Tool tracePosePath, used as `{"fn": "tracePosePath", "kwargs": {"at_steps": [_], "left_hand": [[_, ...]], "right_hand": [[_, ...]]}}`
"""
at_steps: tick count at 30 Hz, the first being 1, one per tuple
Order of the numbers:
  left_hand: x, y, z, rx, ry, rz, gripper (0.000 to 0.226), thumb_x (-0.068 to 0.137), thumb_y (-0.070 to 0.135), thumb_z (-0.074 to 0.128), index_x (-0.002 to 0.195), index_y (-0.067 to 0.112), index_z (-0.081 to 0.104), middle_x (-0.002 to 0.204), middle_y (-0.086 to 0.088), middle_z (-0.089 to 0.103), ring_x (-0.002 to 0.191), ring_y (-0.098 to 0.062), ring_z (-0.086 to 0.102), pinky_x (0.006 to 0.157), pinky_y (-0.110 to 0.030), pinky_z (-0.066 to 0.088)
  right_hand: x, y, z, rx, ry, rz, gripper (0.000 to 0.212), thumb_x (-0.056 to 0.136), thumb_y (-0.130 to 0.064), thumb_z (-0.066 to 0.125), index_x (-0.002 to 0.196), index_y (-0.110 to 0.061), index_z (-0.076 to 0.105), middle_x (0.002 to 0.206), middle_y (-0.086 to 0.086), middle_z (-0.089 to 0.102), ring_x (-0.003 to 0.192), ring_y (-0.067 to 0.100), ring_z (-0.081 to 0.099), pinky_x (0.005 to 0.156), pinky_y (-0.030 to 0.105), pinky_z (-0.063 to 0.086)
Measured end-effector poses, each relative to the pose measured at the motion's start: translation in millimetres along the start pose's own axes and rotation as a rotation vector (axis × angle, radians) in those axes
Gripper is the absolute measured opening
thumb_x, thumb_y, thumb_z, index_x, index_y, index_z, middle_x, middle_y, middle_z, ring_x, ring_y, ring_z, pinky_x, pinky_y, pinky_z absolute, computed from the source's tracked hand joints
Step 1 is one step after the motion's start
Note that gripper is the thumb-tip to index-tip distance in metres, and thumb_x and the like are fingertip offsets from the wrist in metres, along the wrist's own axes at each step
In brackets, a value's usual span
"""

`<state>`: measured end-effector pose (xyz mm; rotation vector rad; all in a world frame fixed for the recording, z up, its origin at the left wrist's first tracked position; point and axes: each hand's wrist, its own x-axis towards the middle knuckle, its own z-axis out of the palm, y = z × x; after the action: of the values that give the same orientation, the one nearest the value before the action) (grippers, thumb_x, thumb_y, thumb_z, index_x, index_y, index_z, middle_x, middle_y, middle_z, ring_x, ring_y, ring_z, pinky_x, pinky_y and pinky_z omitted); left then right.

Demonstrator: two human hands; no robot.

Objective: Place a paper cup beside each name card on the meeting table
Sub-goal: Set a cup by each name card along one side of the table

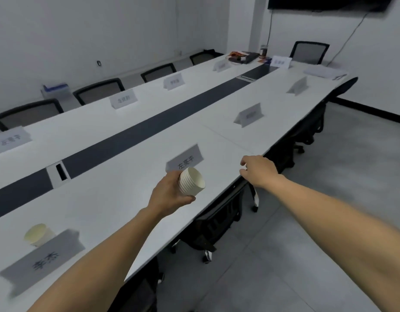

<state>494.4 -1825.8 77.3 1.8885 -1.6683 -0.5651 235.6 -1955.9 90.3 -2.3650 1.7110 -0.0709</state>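
Already served, the nearest name card [42, 261] has a single paper cup [38, 237] standing upright just beside it, at the near end of the long white meeting table [118, 206]. Farther along, the person's left hand [172, 192] curls around a stack of paper cups [191, 182], held tilted above the tabletop with the open mouth facing away from the camera. The right hand [258, 171] hovers over the table's edge, fingers loosely bent and holding nothing. Just past the stack stands the second name card [185, 159], with no cup beside it.

By the look of it, this card is the next stop. Done well, the free hand would pinch only the outermost rim, peel one cup off while the other hand steadies the rest, and set it upright close by the card without nudging it, matching the side used at the first seat.

Beyond, a third card [249, 114] and a fourth card [298, 85] wait on the same side, both without cups. More cards line the far side of the table, facing a row of chairs [98, 90]; motion blur makes their lettering hard to read.
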Motion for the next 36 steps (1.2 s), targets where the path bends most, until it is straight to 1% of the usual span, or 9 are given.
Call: {"fn": "tracePosePath", "kwargs": {"at_steps": [4,9,19,23,24,28,31,34,36], "left_hand": [[38,18,15,0.033,-0.005,0.015,0.072,0.064,0.034,0.086,0.126,0.026,0.05,0.112,0.011,0.057,0.101,-0.018,0.057,0.085,-0.042,0.054],[95,18,38,0.061,0.026,0.012,0.075,0.063,0.037,0.087,0.127,0.028,0.049,0.11,0.014,0.055,0.1,-0.017,0.057,0.084,-0.038,0.055],[204,10,43,0.098,0.068,-0.092,0.074,0.064,0.04,0.086,0.127,0.025,0.05,0.119,0.004,0.059,0.099,-0.016,0.056,0.084,-0.033,0.053],[225,-1,31,0.116,0.066,-0.174,0.075,0.063,0.043,0.086,0.127,0.028,0.049,0.121,0.006,0.059,0.101,-0.015,0.056,0.085,-0.033,0.055],[244,-17,28,0.116,0.144,-0.289,0.075,0.062,0.043,0.086,0.126,0.028,0.049,0.12,0.006,0.059,0.101,-0.016,0.056,0.085,-0.034,0.055],[256,-23,22,0.114,0.189,-0.373,0.073,0.064,0.039,0.087,0.126,0.027,0.05,0.121,0.004,0.059,0.101,-0.017,0.056,0.084,-0.034,0.055],[257,-22,23,0.105,0.179,-0.377,0.074,0.063,0.038,0.087,0.126,0.027,0.049,0.122,0.005,0.059,0.1,-0.016,0.056,0.085,-0.035,0.056],[271,-24,20,0.092,0.255,-0.461,0.075,0.063,0.038,0.087,0.127,0.027,0.049,0.122,0.005,0.059,0.101,-0.016,0.056,0.085,-0.033,0.055],[276,-24,18,0.08,0.307,-0.502,0.076,0.062,0.037,0.088,0.127,0.028,0.049,0.123,0.006,0.059,0.102,-0.016,0.057,0.085,-0.032,0.054]], "right_hand": [[21,32,-5,0.015,0.001,0.013,0.038,0.097,-0.031,0.049,0.132,-0.018,0.055,0.129,0.003,0.063,0.115,0.027,0.059,0.085,0.036,0.047],[77,49,-5,0.011,-0.018,-0.044,0.038,0.098,-0.031,0.051,0.133,-0.018,0.055,0.131,0.003,0.062,0.117,0.025,0.058,0.087,0.035,0.046],[214,29,-29,0.005,-0.043,-0.194,0.036,0.096,-0.033,0.054,0.129,-0.02,0.058,0.125,0.002,0.065,0.111,0.025,0.061,0.087,0.036,0.048],[260,11,-24,0.012,-0.085,-0.276,0.036,0.096,-0.033,0.054,0.129,-0.02,0.058,0.126,0.002,0.065,0.11,0.024,0.061,0.088,0.036,0.05],[308,-11,-18,0.004,-0.135,-0.387,0.036,0.096,-0.033,0.054,0.129,-0.02,0.058,0.126,0.002,0.065,0.11,0.024,0.061,0.089,0.037,0.051],[340,-32,-17,-0.001,-0.185,-0.462,0.036,0.097,-0.033,0.054,0.13,-0.02,0.058,0.127,0.003,0.065,0.11,0.024,0.061,0.089,0.036,0.051],[345,-40,-8,0.084,-0.195,-0.483,0.034,0.097,-0.034,0.056,0.127,-0.018,0.061,0.124,0.003,0.067,0.106,0.023,0.064,0.087,0.034,0.052],[374,-68,-4,0.3,-0.277,-0.575,0.03,0.093,-0.035,0.064,0.116,-0.015,0.068,0.113,0.004,0.07,0.096,0.019,0.067,0.083,0.031,0.056],[388,-88,-1,0.427,-0.368,-0.61,0.028,0.09,-0.034,0.07,0.109,-0.012,0.07,0.104,0.004,0.071,0.086,0.017,0.068,0.074,0.028,0.057]]}}
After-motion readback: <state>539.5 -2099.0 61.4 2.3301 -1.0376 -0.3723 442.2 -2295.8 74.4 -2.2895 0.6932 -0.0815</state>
